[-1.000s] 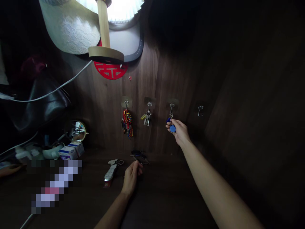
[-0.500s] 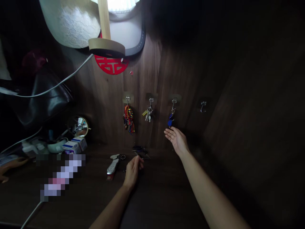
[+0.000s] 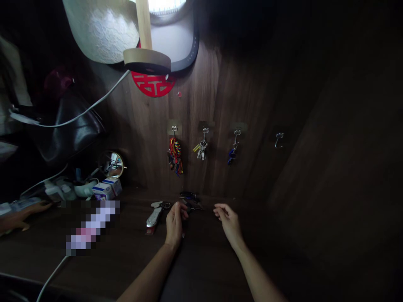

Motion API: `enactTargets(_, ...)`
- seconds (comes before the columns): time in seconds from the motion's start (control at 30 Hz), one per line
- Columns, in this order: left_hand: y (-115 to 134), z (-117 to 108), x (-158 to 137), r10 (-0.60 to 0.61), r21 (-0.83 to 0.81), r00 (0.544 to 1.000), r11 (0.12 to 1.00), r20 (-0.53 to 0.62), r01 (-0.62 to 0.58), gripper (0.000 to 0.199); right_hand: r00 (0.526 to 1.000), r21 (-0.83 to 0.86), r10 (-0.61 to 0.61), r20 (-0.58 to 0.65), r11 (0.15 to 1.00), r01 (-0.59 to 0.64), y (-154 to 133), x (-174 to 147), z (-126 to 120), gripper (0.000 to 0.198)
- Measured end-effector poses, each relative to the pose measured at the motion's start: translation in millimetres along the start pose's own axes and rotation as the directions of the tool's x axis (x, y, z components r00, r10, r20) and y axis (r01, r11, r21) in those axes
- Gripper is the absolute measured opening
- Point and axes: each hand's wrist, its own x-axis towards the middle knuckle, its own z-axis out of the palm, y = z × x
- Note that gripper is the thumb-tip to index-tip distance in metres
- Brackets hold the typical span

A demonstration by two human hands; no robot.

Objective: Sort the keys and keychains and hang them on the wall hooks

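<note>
The right hand (image 3: pixel 228 220) has dropped, fingers parted, leaving a gap beside the left hand (image 3: pixel 175 222), whose grip's unclear.

You face a brown wall (image 3: pixel 214 96) with streaky wood grain; your cord bundle (image 3: pixel 175 156) mixes red, yellow and blue, your keys (image 3: pixel 202 154) are silver, the key fob (image 3: pixel 232 156) blue.

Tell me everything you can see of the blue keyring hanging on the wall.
The blue keyring is a small, dark blue cluster with rounded parts, perhaps plastic, and shiny metal fittings at its top. It hangs, leaning slightly, from the third metal hook from the left, in front of a dark wood-look panel. The right hand is below, not touching it. Finer details are too blurred to tell.
</note>
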Motion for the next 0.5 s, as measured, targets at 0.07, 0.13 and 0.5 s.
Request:
enactTargets(0.07, -1.1, -1.1, 0.2, 0.032, 0.001, 0.999, 0.999, -0.043, -0.032, 0.045, 0.996, -0.082, -0.072, 0.045, 0.994, 0.076, 7.5, -1.8, 1.4, 0.030)
enactTargets(0.13, -3.1, -3.5, 2.0, 0.055, -0.002, 0.994, 0.998, -0.097, -0.056, 0.041, 0.990, -0.143, -0.107, 0.089, 0.982, 0.119, 10.4, -1.5, 1.8, 0.029)
enactTargets(0.5, 5.8, -36.5, 25.0, 0.086, 0.057, 0.959, 0.996, -0.269, -0.073, 0.027, 0.995, -0.165, -0.087, 0.045, 0.982, 0.093, 12.8, 9.4, -1.7, 0.026)
